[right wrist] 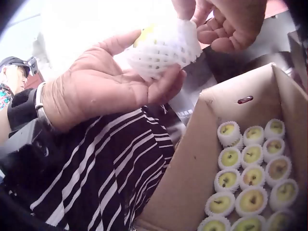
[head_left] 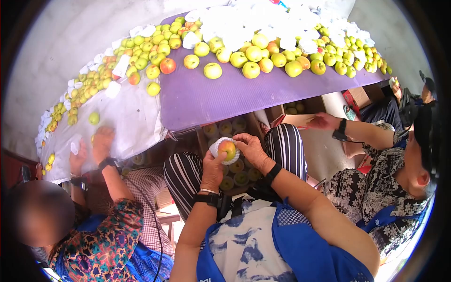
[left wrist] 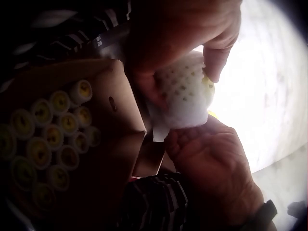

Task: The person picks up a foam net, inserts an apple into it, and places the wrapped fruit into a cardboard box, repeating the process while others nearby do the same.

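Note:
A yellow-red apple (head_left: pixel 229 149) sits in a white foam net sleeve (right wrist: pixel 166 50) above my lap. My left hand (head_left: pixel 213 170) cups it from the side, thumb along the apple and fingers curled round the net in the right wrist view. With its fingertips my right hand (head_left: pixel 251 149) pinches the net's edge on the opposite side; in the left wrist view this right hand (left wrist: pixel 211 159) shows below the sleeve. Beneath both hands a cardboard box (right wrist: pixel 192 144) holds rows of netted apples (right wrist: pixel 251 199), their tops facing up.
A purple-covered table (head_left: pixel 202 101) stands ahead, with many loose apples (head_left: pixel 251 69) and a heap of white foam nets (head_left: pixel 263 23). A pale sheet (head_left: pixel 127 110) covers its left part. People sit close on both sides, one reaching over the sheet, another's hand (head_left: pixel 324 121) near boxes.

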{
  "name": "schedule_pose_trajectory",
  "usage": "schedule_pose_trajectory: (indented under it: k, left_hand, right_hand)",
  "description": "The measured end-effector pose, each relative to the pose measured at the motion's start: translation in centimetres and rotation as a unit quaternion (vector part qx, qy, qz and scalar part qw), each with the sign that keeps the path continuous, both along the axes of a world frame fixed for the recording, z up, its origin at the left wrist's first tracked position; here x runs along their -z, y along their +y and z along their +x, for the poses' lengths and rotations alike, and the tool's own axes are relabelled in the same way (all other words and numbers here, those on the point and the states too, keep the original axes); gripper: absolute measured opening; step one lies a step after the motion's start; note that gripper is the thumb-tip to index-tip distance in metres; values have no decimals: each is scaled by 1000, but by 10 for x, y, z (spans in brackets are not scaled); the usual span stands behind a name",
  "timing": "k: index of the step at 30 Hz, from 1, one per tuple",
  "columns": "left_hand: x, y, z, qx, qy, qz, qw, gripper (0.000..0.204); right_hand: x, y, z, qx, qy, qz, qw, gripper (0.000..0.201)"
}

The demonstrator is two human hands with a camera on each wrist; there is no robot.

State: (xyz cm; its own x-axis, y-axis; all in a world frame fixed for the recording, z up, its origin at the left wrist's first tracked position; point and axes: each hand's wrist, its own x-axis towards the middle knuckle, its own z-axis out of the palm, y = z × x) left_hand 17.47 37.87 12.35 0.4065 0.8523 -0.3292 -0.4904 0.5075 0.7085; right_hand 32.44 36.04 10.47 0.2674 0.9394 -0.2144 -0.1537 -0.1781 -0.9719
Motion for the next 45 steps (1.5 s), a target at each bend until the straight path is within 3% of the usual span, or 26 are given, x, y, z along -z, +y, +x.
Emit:
schedule_pose_trajectory:
  k: [2,4,8,11,13,14,15,17,18,23,25,29,31,34,37,39,45]
  left_hand:
    - [8,-1,1,-1,11,4,1000,41]
    - [13,-2,0,-4,24,8,1000,40]
    - [26,1,-5,-18,74,-11,997,36]
    - [25,-2,-5,-37,86,-18,995,35]
    - [22,0,-4,-62,78,-20,995,34]
    - [23,0,-6,-62,102,-22,993,34]
    - [25,1,-7,-63,126,-23,990,33]
    - [20,2,-5,-57,156,-29,986,33]
    - [24,2,-4,-45,166,-7,985,33]
    - [20,0,0,-36,224,28,973,31]
    - [21,0,-4,-31,233,42,971,30]
    - [4,2,-5,-33,128,40,990,29]
    - [11,4,-8,-86,105,19,991,29]
    - [10,7,-13,-89,53,-69,992,28]
    - [14,9,-12,-64,43,-77,994,28]
    - [15,15,-14,-72,25,-77,994,27]
    - [14,19,-23,-205,64,-132,968,29]
  right_hand:
    - [5,-1,-1,7,-15,8,1000,18]
    - [9,-2,-2,6,-115,5,993,15]
    - [11,-2,-7,47,-103,73,991,12]
    - [4,-6,-6,-6,-157,26,987,11]
    - [-3,-7,-6,-35,-226,108,967,16]
    - [-4,-5,-2,-89,-269,122,951,39]
    - [-5,-4,-3,-88,-273,129,949,39]
    - [-21,-5,-9,-133,-394,211,885,69]
    - [-22,-5,-10,-180,-417,187,871,88]
    - [-21,-5,-18,-239,-442,159,850,82]
    - [-26,-1,-20,-247,-426,147,858,71]
    - [-47,12,-11,-224,-405,147,874,63]
    - [-52,24,-1,-171,-393,217,877,61]
    - [-69,46,12,-144,-360,170,906,69]
    - [-105,73,19,-131,-354,136,916,71]
    - [-106,91,25,-133,-340,134,921,72]
    - [-108,77,1,-217,-127,47,967,61]
